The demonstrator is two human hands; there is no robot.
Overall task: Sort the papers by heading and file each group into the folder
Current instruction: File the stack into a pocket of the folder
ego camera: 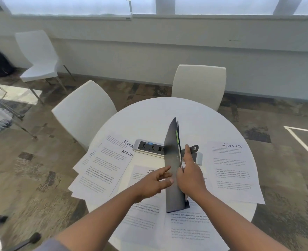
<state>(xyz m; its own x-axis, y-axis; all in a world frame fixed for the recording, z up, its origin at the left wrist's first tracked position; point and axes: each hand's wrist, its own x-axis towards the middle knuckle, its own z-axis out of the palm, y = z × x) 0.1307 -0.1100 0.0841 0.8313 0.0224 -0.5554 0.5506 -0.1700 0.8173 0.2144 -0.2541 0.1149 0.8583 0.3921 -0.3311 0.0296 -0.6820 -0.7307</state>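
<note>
Both arms reach in from the bottom over a round white table (149,113), and the action's all around a dark grey folder (172,160) standing on its lower edge near the middle, covers only a little apart so you see it almost edge-on. The right hand (190,175) is at the folder's right side, index finger pointing up along the cover and the other fingers wrapped at its edge, so it's gripping the folder upright. The left hand (156,180) sits just left of it, fingers loosely spread, thumb tip right against the left cover, not really clamping anything. Inside the folder there's a green-yellow tab (176,136) peeking out between the covers; can't tell if any sheets are in there. A strap with a snap button (194,148) sticks out to the right behind the right hand. Papers: an ADMIN pile (102,165) fanned out on the left, at least two headings readable, one FINANCE sheet (234,171) on the right, and more printed sheets (187,227) under the forearms with headings hidden. A white power socket strip (149,147) lies behind the folder. Two white chairs (198,84) are pulled up at the far side, a third stands farther left.
</note>
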